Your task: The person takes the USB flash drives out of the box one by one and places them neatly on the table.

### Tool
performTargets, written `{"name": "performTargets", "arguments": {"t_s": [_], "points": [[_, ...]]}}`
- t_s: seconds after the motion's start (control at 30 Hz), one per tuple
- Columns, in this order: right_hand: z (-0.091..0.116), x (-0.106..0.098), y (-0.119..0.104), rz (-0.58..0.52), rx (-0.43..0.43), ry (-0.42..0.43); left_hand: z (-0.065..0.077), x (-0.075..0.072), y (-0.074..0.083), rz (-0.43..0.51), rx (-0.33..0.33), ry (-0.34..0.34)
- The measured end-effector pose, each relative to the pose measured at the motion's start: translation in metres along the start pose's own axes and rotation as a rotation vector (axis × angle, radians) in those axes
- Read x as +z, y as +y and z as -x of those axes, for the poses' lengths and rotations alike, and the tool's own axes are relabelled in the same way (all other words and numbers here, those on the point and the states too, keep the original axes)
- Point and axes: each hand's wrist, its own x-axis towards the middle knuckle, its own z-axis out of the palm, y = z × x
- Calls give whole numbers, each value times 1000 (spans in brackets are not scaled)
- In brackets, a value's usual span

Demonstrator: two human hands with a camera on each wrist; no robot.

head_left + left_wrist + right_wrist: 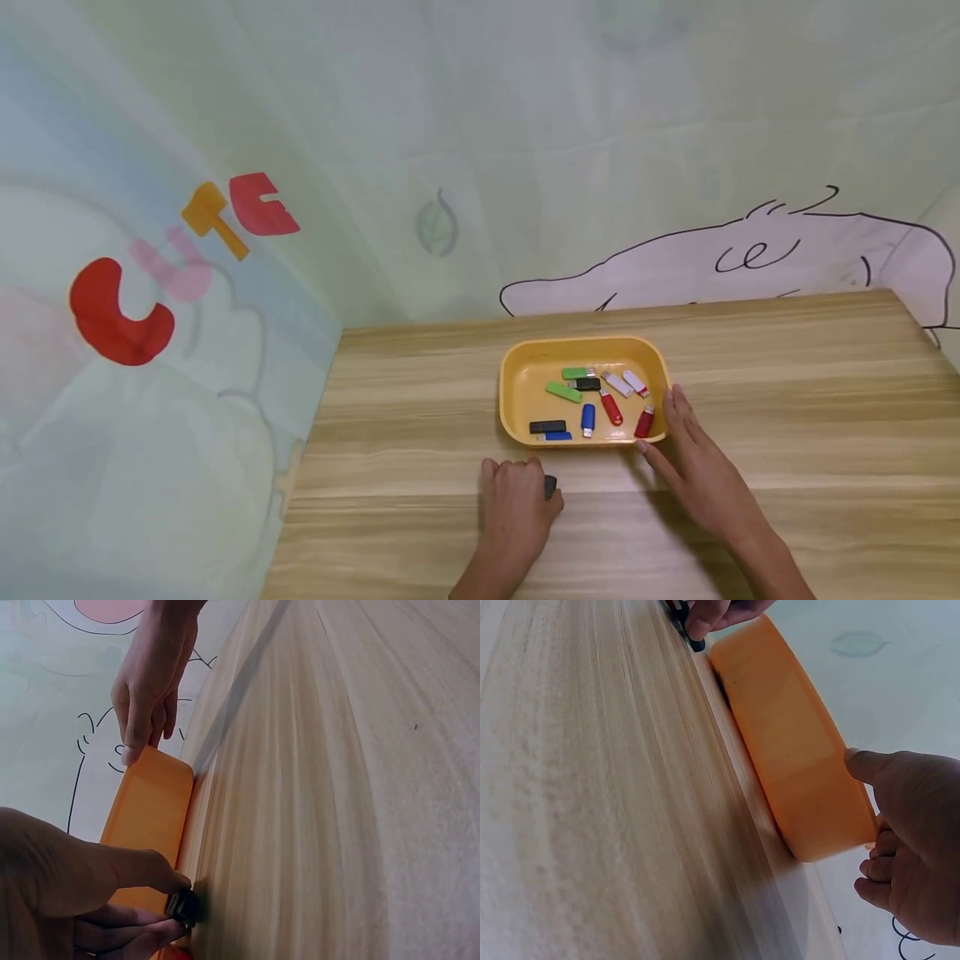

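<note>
Left hand (517, 504): fingers pinching 1 black memory stick (551, 486), long axis mostly hidden, just on the person's side of the yellow tray (525, 387). Tray: 10 more sticks (588, 417) inside. Right hand (705, 475): fingers gripping tray's near right corner.

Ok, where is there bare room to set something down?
Bare tabletop lies between the left backdrop and the tray, and right of the right hand. Crowded: inside the tray among the USB sticks, and at its near side, where the left hand pinches a black object.
</note>
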Motion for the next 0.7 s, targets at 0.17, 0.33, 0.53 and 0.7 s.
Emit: {"name": "performTargets", "arguments": {"t_s": [0.17,0.33,0.53,0.7], "points": [[1,0,0,-2,1,3,1,2,2,22,-11,-31],[1,-1,-1,-9,4,4,0,3,4,20,-36,-67],[1,0,-1,-12,4,7,0,2,4,16,-53,-78],[1,0,-2,-9,8,2,1,2,4,11,-52,-57]]}}
